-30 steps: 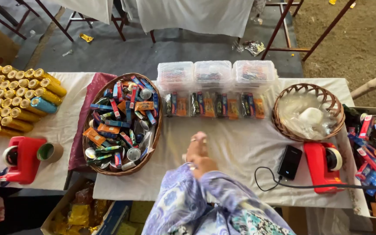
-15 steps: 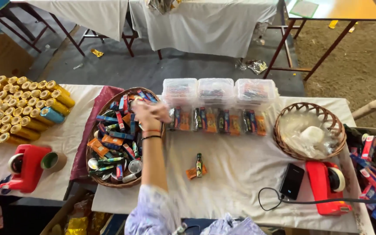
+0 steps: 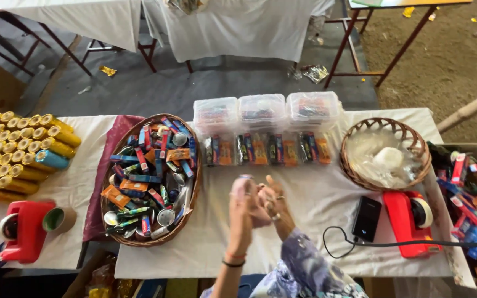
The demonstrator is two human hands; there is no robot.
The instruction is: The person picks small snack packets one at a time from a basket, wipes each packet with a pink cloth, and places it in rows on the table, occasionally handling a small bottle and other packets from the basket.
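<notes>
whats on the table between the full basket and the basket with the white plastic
In the head view, both hands meet there over white cloth, between full basket and plastic-lined basket.

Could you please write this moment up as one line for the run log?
left hand: raised, against right | right hand: meets left over white cloth | held item: cannot tell | wicker basket of small packets: left of hands
</notes>
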